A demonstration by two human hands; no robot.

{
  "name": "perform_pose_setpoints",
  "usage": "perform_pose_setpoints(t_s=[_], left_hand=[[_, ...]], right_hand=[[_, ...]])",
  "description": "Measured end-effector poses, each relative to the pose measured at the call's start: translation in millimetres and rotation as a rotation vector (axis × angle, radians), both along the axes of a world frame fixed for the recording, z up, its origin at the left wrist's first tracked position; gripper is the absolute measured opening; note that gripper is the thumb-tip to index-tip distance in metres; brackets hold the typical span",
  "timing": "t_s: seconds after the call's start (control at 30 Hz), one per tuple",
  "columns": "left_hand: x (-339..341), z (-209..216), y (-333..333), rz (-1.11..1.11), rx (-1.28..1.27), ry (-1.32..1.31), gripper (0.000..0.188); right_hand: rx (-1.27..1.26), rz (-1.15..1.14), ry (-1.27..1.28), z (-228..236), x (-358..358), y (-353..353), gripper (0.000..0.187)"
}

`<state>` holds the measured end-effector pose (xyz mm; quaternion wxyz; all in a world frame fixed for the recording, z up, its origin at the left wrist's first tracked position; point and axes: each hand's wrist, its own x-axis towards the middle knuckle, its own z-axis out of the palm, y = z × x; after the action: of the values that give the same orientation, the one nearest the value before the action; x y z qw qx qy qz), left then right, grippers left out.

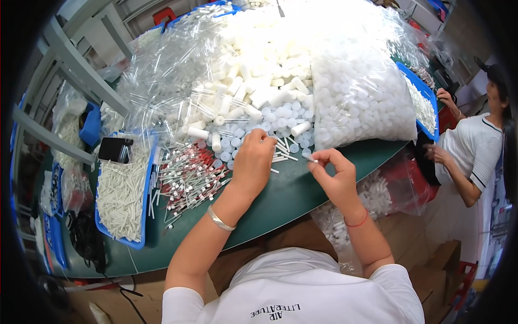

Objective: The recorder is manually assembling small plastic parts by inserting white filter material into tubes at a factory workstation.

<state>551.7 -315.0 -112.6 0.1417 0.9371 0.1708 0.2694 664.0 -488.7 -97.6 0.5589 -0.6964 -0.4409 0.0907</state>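
Observation:
My left hand (256, 161) is over the table with its fingers curled at the edge of a pile of translucent round caps (283, 114). Its fingertips are partly hidden, so what they hold, if anything, does not show. To the right, my right hand (335, 171) pinches a small white piece between thumb and forefinger. A translucent cap lies close to those fingertips. Between the hands lie several thin white sticks (284, 147). Left of my left hand spreads a heap of thin metal-coloured rods with red and white ends (191, 175).
White foam-like cylinders (237, 86) are heaped behind the caps. A bulging clear bag of caps (364, 97) stands at right. A blue tray (144, 216) of white sticks carries a black phone-like object (115, 150). At far right sits another person (475, 146) beside a second blue tray (431, 100).

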Motion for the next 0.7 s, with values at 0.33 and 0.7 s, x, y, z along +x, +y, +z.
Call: perform_pose_setpoints(t_s=[0.33, 0.7], left_hand=[[-30.1, 20.7, -25.3, -0.063, -1.470, -0.246, 0.032], [-46.8, 22.2, -32.6, -0.098, -1.595, -0.356, 0.034]], right_hand=[[0.198, 0.160, 0.666, -6.1, -13.6, 14.2, 0.017], [0.163, 0.065, 0.004, -8.0, -18.2, 11.5, 0.021]])
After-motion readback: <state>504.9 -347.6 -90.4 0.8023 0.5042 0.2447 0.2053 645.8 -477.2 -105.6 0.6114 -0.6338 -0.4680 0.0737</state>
